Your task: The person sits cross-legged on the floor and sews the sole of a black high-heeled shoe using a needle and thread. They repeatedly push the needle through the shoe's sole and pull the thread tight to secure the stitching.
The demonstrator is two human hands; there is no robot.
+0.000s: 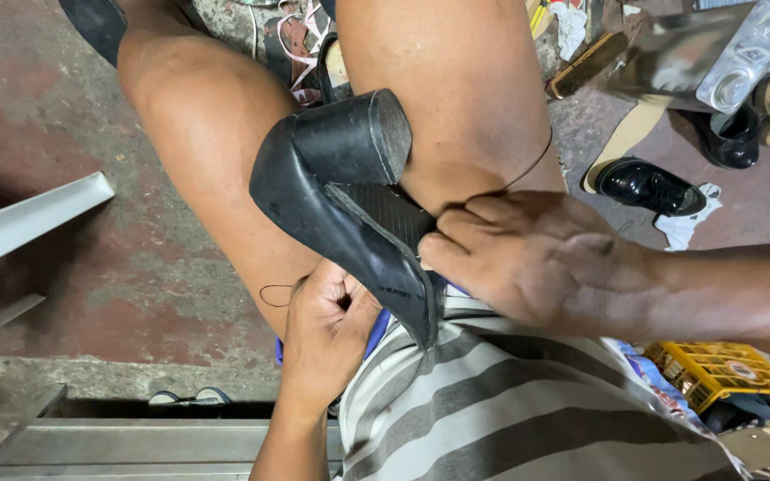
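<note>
Black leather block-heel shoe (340,200) sole-up between knees. Right hand (536,258) fingers pinched on sole edge. Left hand (327,325) fingers curled shut, gripping thin dark thread (276,294) near shoe toe.

Even, soft daylight, sharp focus throughout (slight wide-angle stretch at edges), faint shadows.

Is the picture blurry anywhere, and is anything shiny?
Head view: the black heel and both hands, left and right, look sharp; light glints off the polished shoe and the silvery sheet; the edges bend a little.
</note>
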